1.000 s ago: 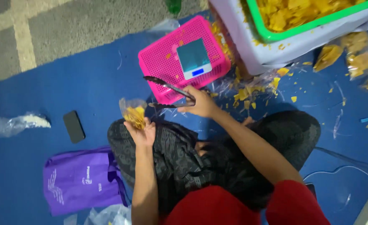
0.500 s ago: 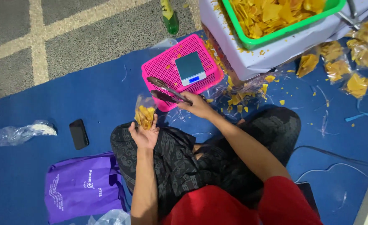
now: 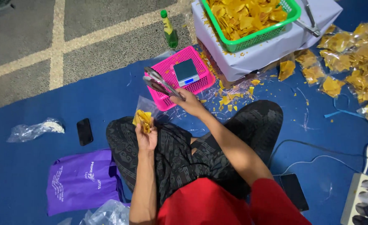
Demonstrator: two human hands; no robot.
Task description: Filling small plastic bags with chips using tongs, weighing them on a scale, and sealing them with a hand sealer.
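A floor-level snack-packing spot: blue mat [image 3: 88, 96], chip basket [image 3: 250, 21] (green), small scale [image 3: 186, 71].

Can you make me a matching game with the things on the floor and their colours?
Things:
1. basket of chips
2. bag
3. phone
4. basket under the scale

Colours:
A. pink
B. black
C. green
D. purple

Right pairs: 1-C, 2-D, 3-B, 4-A.

Bonus: the left hand holds a small clear bag of chips, and the right hand holds metal tongs.
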